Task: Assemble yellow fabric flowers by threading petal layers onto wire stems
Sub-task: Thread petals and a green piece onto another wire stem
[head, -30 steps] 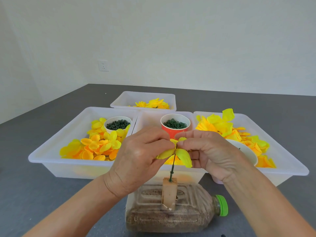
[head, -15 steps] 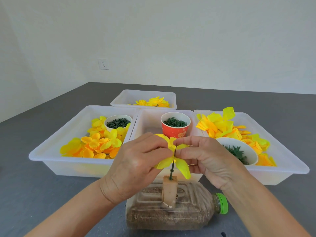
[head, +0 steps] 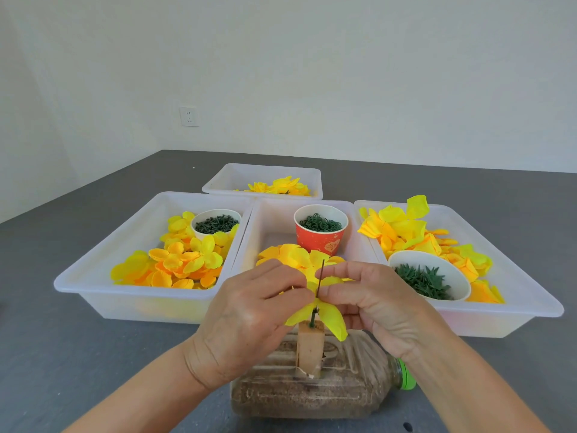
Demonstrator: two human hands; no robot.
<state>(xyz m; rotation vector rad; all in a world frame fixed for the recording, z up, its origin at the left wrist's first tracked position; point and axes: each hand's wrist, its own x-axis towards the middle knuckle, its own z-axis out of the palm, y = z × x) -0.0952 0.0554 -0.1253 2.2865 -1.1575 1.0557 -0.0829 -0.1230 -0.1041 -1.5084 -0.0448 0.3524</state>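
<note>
Petal layer [head: 324, 317] lower, hands [head: 315, 295] pinching.

My left hand [head: 249, 310] and right hand [head: 371, 301] meet in front of me, forearms angling in from both lower corners. Each hand's thumb and curled fingers pinch, fingertips nearly touching, knuckles turned up.

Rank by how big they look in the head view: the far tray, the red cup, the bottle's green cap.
Largest to smallest:
1. far tray, although farthest away
2. red cup
3. green cap, partly hidden by the right arm
</note>
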